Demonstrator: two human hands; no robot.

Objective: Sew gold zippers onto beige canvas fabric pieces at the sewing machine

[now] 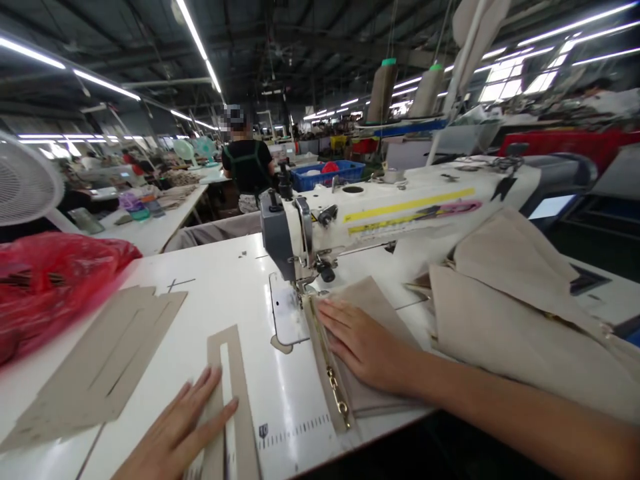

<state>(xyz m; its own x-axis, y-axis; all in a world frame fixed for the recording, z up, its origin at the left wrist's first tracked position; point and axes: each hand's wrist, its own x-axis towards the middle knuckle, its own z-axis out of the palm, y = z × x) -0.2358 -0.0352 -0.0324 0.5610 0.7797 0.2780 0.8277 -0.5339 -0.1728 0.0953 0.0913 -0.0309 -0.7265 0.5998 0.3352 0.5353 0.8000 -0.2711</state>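
My right hand [367, 343] lies flat, fingers together and stretched out, on a beige fabric panel [370, 300]. Along that panel's left edge runs a gold zipper [320, 333] with a gold clasp-like pull [339, 395] at its near end. The zipper's far end is by the needle area of a white sewing machine [305, 267]. To the left, my left hand [183, 423] has its fingers spread and rests on a beige strip [240, 373] with a long narrow slot cut through it.
Slotted beige pieces [110, 353] lie at left beside a red plastic bag [60, 280]. More beige fabric [490, 313] is heaped at right. Thread cones [381, 92] stand behind the machine. A person [247, 160] is farther back, near a blue crate [305, 179].
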